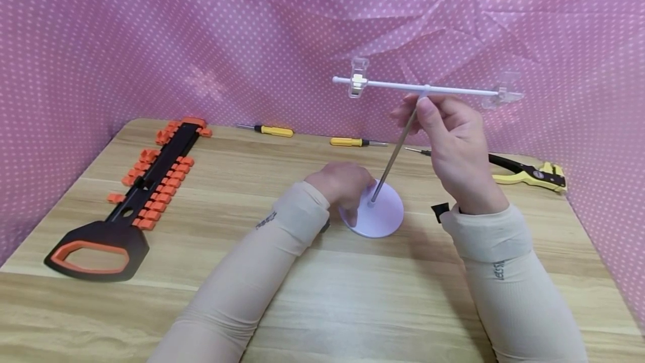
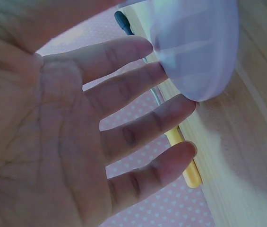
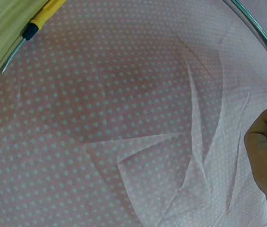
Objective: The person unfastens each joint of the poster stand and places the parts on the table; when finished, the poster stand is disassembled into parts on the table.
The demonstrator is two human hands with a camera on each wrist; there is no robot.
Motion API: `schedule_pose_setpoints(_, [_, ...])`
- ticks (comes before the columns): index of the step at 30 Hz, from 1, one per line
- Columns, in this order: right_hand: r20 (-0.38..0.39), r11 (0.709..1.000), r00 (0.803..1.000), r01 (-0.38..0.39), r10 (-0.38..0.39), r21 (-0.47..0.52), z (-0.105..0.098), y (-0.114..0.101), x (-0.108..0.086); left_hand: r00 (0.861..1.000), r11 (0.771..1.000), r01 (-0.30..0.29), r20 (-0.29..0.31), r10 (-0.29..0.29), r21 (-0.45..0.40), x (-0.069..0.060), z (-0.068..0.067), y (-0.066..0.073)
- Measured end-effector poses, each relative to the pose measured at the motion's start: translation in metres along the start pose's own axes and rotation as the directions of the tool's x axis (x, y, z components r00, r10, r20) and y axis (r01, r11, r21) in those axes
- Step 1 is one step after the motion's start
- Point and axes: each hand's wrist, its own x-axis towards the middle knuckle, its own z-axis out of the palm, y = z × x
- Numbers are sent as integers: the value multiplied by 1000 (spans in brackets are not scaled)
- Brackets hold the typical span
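Note:
A T-shaped clip stand leans to the right in the head view. It has a round white base, a thin metal rod and a white crossbar. One clear clip sits near each end of the crossbar. My left hand holds the base by its left edge, thumb on top. In the left wrist view the fingers are spread, some fingertips against the base. My right hand pinches the rod's top just below the crossbar; the right wrist view shows only part of it.
At left lies a black rack with orange clips and a looped handle. Two yellow screwdrivers lie along the back edge. Yellow-and-black pliers lie at right, behind my right hand. A pink dotted cloth hangs behind the table.

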Motion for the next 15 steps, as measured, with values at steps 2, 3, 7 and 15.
schedule_pose_setpoints(2, [-7,1000,1000,5,-5,1,0,0,0,1000,1000,-5,-3,5,23,0,1,1])
schedule_pose_setpoints(3, [-10,1000,1000,8,-8,1,0,0,0,1000,999,-8,-4,8,38,-1,1,1])
schedule_pose_setpoints(7, [-14,1000,1000,19,-19,-8,0,0,1,1000,997,-21,-4,21,78,-1,2,2])
schedule_pose_setpoints(15, [-21,1000,1000,-12,11,-10,-1,-1,0,1000,998,-10,-1,10,62,-2,3,3])
